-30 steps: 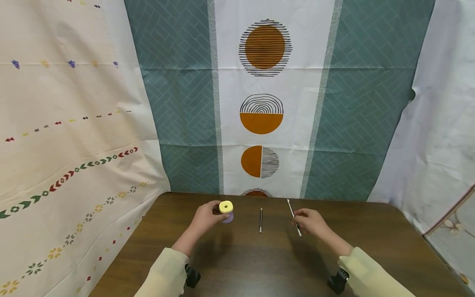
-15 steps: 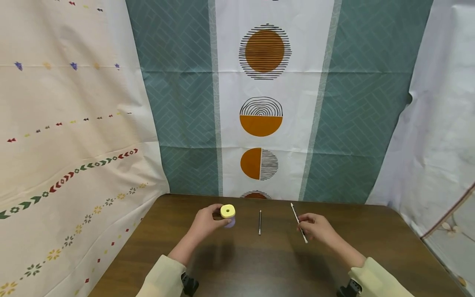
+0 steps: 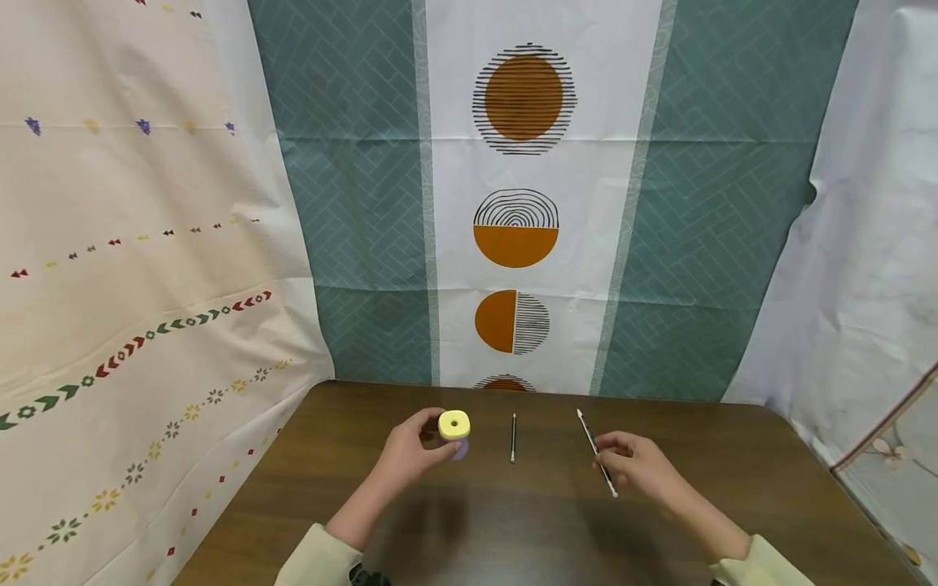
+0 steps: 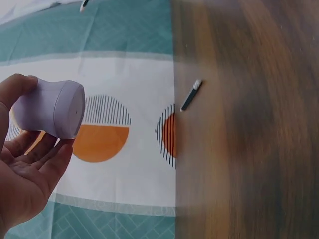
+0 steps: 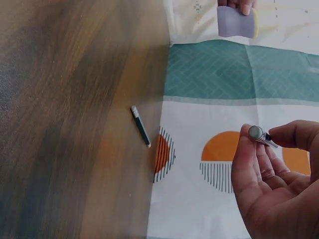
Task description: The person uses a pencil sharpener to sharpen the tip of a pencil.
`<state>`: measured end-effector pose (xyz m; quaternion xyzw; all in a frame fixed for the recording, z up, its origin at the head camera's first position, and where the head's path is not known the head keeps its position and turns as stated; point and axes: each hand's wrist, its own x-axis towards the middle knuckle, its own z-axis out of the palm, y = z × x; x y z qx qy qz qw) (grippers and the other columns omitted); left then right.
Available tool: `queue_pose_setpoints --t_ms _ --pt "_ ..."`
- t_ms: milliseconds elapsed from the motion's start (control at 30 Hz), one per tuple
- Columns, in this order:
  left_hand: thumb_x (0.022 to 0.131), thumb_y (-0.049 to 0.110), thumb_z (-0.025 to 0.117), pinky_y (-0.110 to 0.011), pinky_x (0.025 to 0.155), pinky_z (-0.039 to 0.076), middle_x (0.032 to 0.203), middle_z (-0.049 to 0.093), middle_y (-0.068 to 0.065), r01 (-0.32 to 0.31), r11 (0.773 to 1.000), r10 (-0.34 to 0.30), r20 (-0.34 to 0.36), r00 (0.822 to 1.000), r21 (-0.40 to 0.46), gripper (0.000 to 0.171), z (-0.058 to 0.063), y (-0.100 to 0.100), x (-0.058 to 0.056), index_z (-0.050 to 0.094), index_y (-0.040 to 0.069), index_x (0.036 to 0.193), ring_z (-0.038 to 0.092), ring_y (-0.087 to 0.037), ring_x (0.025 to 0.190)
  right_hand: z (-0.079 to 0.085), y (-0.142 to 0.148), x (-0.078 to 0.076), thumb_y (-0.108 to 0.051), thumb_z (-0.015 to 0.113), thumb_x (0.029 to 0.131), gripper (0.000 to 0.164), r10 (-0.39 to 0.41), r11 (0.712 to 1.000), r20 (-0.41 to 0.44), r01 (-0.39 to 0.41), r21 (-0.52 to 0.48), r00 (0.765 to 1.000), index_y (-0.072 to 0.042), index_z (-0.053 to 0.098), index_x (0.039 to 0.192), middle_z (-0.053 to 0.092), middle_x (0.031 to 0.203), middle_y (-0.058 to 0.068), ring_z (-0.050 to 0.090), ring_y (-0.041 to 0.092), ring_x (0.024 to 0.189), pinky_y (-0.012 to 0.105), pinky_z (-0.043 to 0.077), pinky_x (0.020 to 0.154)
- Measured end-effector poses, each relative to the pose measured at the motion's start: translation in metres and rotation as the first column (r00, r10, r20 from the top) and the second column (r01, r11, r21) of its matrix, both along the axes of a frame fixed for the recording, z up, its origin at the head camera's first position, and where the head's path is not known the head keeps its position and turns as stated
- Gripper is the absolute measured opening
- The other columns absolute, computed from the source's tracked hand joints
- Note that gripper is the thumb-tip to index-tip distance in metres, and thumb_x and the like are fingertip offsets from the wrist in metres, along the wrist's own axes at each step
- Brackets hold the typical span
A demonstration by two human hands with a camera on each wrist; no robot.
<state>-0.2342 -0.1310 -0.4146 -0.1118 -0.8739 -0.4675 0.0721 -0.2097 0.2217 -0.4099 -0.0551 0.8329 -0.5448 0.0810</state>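
My left hand point(image 3: 410, 452) grips a small lavender pencil sharpener point(image 3: 454, 425) with a yellow top that has a round hole. The left wrist view shows its plain lavender underside, with the thumb on one side and the fingers on the other. To the right, my right hand point(image 3: 645, 468) pinches a dark pencil point(image 3: 585, 425) between thumb and fingers. It slants, with its pale tip pointing away and its eraser end point(image 5: 255, 132) towards me. Both held things are above the table. Between the hands, a second dark pencil point(image 3: 513, 439) lies on the tabletop.
The brown wooden table point(image 3: 506, 529) ends at a hanging cloth point(image 3: 366, 244) with teal panels and orange circles. A cream patterned cloth point(image 3: 146, 293) hangs on the left, a white one point(image 3: 865, 285) on the right.
My right hand has moved right and nearer to me with the pencil. My left hand has come slightly right and nearer with the sharpener. The pencil on the table has not moved.
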Motion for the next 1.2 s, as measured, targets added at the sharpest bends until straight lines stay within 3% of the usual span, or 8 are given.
queue_pose_setpoints --t_ms 200,567,833,1033,1200 --pt "0.082 0.011 0.085 -0.052 0.093 0.059 0.116 0.071 -0.017 0.037 0.999 -0.037 0.008 0.999 0.029 0.05 0.002 0.002 0.009 0.063 -0.002 0.125 0.068 -0.026 0.101 0.005 0.0 0.01 -0.01 0.053 0.1 0.041 0.09 0.995 -0.006 -0.09 -0.034 0.996 0.017 0.05 0.132 0.072 0.097 0.007 0.068 0.012 0.085 0.032 0.058 0.073" --pt "0.08 0.012 0.085 -0.043 0.091 0.06 0.116 0.071 -0.016 0.095 0.995 -0.095 -0.025 0.995 0.011 0.052 0.003 0.007 0.021 0.063 -0.004 0.124 0.069 -0.026 0.102 0.017 -0.004 0.023 -0.012 0.057 0.101 0.038 0.158 0.986 -0.02 -0.159 -0.042 0.987 0.015 0.053 0.128 0.074 0.101 0.009 0.069 0.011 0.085 0.03 0.056 0.071" --pt "0.08 0.014 0.086 -0.025 0.091 0.058 0.115 0.07 -0.011 0.162 0.987 -0.162 -0.066 0.985 0.005 0.051 0.004 0.011 0.032 0.063 -0.001 0.124 0.068 -0.023 0.104 0.024 -0.006 0.032 -0.012 0.061 0.099 0.034 0.189 0.982 -0.078 -0.19 0.004 0.979 0.012 0.059 0.123 0.073 0.098 0.012 0.065 0.006 0.081 0.024 0.053 0.066" --pt "0.08 0.014 0.086 -0.031 0.092 0.059 0.115 0.069 -0.012 0.22 0.975 -0.222 -0.099 0.97 -0.028 0.05 0.006 0.013 0.04 0.064 -0.001 0.122 0.067 -0.024 0.104 0.027 -0.006 0.038 -0.014 0.064 0.099 0.033 0.24 0.971 -0.11 -0.24 0.014 0.965 0.012 0.06 0.12 0.071 0.095 0.007 0.065 0.003 0.08 0.025 0.052 0.069" --pt "0.081 0.015 0.085 -0.033 0.093 0.06 0.119 0.071 -0.015 0.266 0.963 -0.27 -0.084 0.959 -0.049 0.049 0.012 0.015 0.046 0.064 -0.002 0.123 0.069 -0.029 0.106 0.029 -0.007 0.044 -0.014 0.063 0.101 0.033 0.299 0.954 -0.123 -0.298 0.027 0.946 0.011 0.06 0.121 0.071 0.098 0.01 0.066 0.003 0.08 0.024 0.053 0.069"
